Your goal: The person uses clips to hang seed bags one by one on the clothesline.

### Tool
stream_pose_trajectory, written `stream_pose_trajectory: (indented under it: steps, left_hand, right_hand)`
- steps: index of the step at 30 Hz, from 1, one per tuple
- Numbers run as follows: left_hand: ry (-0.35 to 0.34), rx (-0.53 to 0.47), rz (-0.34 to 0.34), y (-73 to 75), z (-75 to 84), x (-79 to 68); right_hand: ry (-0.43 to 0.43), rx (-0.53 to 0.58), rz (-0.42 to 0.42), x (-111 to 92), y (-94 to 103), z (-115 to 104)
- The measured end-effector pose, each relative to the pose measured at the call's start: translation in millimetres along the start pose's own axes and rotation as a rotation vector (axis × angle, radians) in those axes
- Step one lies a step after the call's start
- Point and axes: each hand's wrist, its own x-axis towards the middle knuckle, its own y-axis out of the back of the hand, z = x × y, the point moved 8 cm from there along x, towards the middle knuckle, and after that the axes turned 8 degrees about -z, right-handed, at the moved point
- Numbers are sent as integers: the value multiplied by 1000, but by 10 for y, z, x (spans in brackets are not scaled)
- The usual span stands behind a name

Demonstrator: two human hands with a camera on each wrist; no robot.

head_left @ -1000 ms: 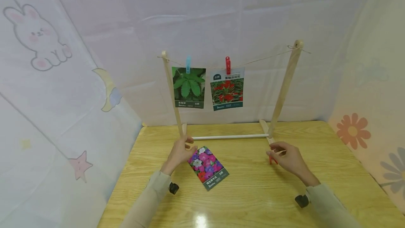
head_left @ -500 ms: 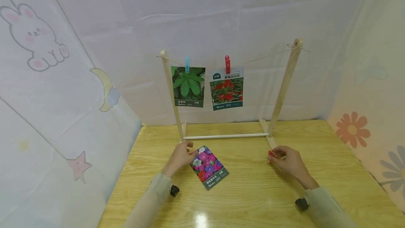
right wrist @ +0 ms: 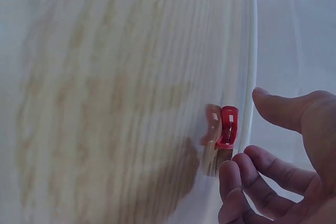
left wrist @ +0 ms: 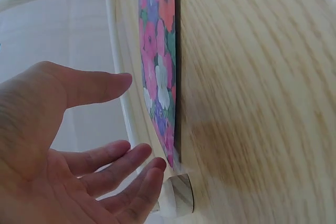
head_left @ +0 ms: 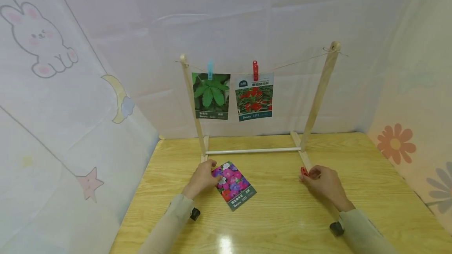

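My left hand [head_left: 202,177] hovers at the upper left edge of a seed packet [head_left: 234,185] printed with pink, purple and white flowers. That packet lies slanted on the table; in the left wrist view, thumb and fingers are spread beside it and grip nothing. Over on the right, a small red clothespin [right wrist: 229,128] sits on the table by the stand's foot. My right hand [head_left: 325,185] is right beside it, thumb and fingertips apart, the clothespin seen beyond the gap between them in the right wrist view.
Behind the hands stands a wooden frame with a left post [head_left: 193,105], a right post [head_left: 320,93] and a white crossbar [head_left: 252,151]. From its string hang a green-leaf packet [head_left: 211,99] on a blue clothespin [head_left: 210,70] and a red-flower packet [head_left: 255,99] on another red clothespin [head_left: 256,71].
The clothespin by my right hand has turned, and it now shows in front of the fingertips rather than as two legs below them. My left hand has shifted slightly downward and right along the packet.
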Motion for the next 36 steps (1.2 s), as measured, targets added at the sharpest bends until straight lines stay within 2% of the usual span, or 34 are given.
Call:
stream_pose_trajectory:
  steps: [6,12,24,36]
  left_hand:
    - [58,83,-6,-76,8,28]
    - [86,91,-11,-93,18,11]
    - [70,131,-4,-80,0,57]
    - [52,87,0,-83,6,84]
  right_hand:
    - [-61,9,-39,-15,-21,106]
    - [-67,0,-78,17,-98,156]
    - [-23,-25,-73,85,-128,123]
    - [-20,1,-86,86,-154,112]
